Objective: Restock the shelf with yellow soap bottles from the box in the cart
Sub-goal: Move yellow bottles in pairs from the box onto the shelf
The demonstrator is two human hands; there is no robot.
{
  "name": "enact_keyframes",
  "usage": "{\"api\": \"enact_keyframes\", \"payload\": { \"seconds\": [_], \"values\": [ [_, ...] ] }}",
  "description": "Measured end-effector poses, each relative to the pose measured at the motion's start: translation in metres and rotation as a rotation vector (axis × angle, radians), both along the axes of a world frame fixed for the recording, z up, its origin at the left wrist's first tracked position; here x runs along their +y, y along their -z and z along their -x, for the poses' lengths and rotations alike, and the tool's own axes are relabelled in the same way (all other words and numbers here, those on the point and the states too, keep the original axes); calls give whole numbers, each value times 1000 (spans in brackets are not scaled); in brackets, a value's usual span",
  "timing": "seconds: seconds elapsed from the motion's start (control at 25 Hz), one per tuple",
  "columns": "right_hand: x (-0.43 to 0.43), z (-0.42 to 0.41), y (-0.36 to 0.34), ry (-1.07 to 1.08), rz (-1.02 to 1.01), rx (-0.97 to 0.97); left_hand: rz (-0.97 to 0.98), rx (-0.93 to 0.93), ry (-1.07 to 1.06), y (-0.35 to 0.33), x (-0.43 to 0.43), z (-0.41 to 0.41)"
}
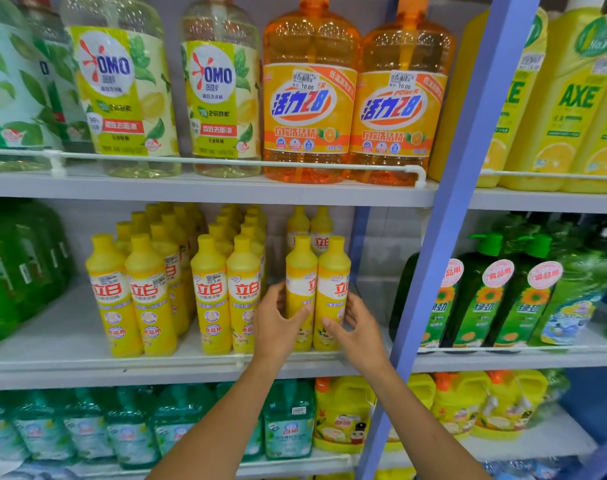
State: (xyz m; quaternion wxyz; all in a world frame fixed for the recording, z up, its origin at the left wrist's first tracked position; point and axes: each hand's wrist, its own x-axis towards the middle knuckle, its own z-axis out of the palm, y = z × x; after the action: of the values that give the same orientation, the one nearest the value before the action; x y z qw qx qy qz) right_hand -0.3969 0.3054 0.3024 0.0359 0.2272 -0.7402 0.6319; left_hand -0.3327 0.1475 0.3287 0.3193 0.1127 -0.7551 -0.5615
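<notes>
Bottles of yellow 立白 soap [333, 271], left hand [277, 323] gripping one, right hand [359, 329] the other

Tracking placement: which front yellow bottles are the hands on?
The rightmost pair: left hand grips the inner bottle, right hand the outer bottle; the other four stand untouched.

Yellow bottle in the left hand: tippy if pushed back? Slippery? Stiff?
Likely tippy: the bottle is tall and slim on a narrow base, so push low. Probably somewhat slick: its wrap looks glossy. Seems fairly stiff: no dent shows where the left hand grips it. The next bottle, held by the right hand, may brace one side.
</notes>
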Motion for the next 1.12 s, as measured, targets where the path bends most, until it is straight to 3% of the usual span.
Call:
{"api": "enact_keyframes", "payload": {
  "seconds": [0.28,0.56,0.8,1.12],
  "values": [
    [-18,-3,5,274,-84,76,93,-105,49,14,-10,5],
    [-6,-2,17,150,-50,16,35,-60,-72,22,5,10],
    [-15,7,8,240,-182,-43,46,-113,-34,22,-4,17],
    [-23,32,17,245,-276,-48,108,-158,-152,40,-2,38]
  ]
}}
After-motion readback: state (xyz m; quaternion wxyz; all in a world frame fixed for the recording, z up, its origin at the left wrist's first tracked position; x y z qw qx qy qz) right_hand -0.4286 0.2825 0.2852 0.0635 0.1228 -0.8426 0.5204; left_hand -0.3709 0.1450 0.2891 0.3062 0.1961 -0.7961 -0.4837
